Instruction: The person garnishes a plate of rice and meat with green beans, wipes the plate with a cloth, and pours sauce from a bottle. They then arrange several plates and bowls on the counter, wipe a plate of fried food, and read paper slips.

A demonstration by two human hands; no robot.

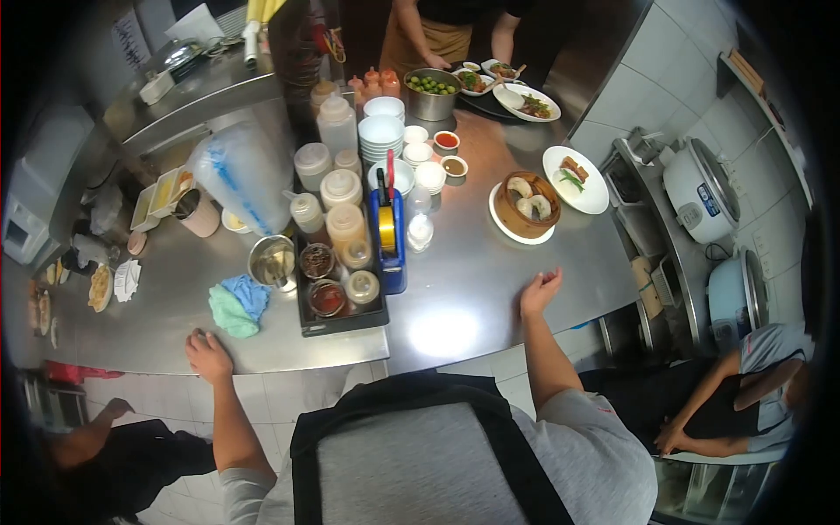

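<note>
My left hand (208, 354) rests on the front edge of the steel counter (289, 352), its fingers apart and nothing in them. Just beyond it lie a green cloth (234, 308) and a blue cloth (252, 294), bunched together. My right hand (541, 292) is at the counter on the right, holding nothing, its fingers loosely bent. Farther in from that hand, a bamboo steamer (544, 187) with dumplings (533, 206) stands on a white plate (509, 224). Beside the steamer is an oval plate (584, 194) with browned food and a green garnish.
Between my hands, a black tray (343, 325) holds jars and bottles, with a blue tape dispenser (389, 249) alongside. Bowls (381, 131) are stacked behind. Across the counter a person (437, 35) stands by plated dishes (528, 102). Other people are at left and right. Rice cookers (700, 192) line the right.
</note>
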